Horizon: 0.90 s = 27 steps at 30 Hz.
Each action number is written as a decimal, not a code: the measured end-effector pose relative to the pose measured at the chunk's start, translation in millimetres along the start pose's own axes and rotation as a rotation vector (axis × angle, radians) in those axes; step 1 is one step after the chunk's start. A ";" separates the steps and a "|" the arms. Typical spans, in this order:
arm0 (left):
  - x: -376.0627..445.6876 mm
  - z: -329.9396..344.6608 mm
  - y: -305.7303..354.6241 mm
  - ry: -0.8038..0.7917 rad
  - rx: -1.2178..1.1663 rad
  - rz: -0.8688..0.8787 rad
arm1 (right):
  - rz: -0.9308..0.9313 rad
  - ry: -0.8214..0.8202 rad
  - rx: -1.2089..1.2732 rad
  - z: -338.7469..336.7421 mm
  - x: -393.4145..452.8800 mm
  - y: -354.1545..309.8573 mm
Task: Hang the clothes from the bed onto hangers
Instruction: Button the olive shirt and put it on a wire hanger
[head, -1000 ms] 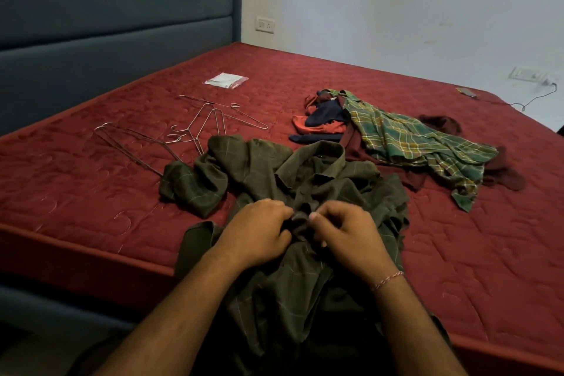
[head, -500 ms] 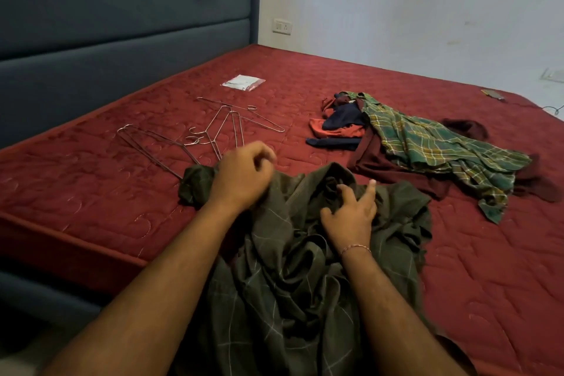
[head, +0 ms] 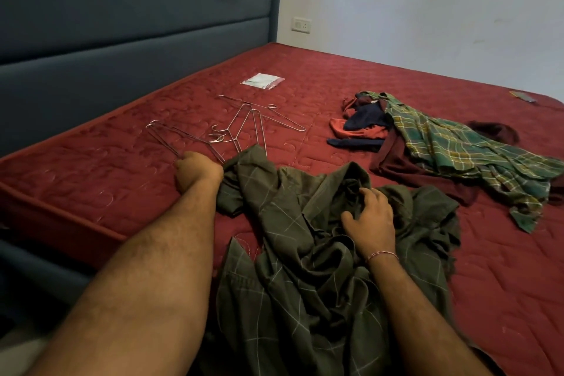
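1. Red quilted mattress (head: pixel 305 76) under everything, blue padded headboard (head: pixel 122 40) on my left.
2. Left hand (head: pixel 197 171) is curled down on the nearest wire hanger (head: pixel 171 137); I cannot tell whether my fingers have closed round the wire.
3. Right hand (head: pixel 370 217) rests on the olive checked shirt (head: pixel 290 253), fingers curled into the bunched cloth near the collar.
4. Other wire hangers (head: pixel 253 122) lie just beyond; the green plaid shirt (head: pixel 457 149) and its heap wait well apart.
5. I judge this the hanger-fetching step. Next: lift it clear of the tangled hooks and feed it into the collar.
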<state>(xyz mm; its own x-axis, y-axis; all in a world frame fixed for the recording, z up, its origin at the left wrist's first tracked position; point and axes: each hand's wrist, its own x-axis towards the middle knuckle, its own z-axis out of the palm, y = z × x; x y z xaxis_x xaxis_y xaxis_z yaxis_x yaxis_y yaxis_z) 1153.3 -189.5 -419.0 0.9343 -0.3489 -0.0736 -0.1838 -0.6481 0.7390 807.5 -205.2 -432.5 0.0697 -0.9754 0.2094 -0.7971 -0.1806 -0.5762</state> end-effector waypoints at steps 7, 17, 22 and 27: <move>24.8 -12.8 -1.1 -0.139 -0.107 0.095 | -0.013 0.007 0.009 -2.3 -2.5 -1.0; -7.7 -13.4 20.4 -0.783 0.220 0.743 | -0.025 -0.006 0.004 -5.7 -6.2 -3.8; -1.4 -15.1 30.7 -0.125 0.097 0.787 | -0.033 -0.006 0.012 -5.7 -6.8 -2.7; 35.2 -24.6 18.1 -0.391 0.855 0.692 | -0.051 -0.002 0.006 -3.6 -6.1 2.2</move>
<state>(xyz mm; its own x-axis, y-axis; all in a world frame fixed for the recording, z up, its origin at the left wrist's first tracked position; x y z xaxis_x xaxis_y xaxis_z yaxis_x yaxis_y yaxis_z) 1190.5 -196.9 -391.8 0.4236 -0.8944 -0.1433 -0.9022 -0.4307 0.0213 803.1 -199.1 -432.2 0.1116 -0.9652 0.2366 -0.7890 -0.2308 -0.5693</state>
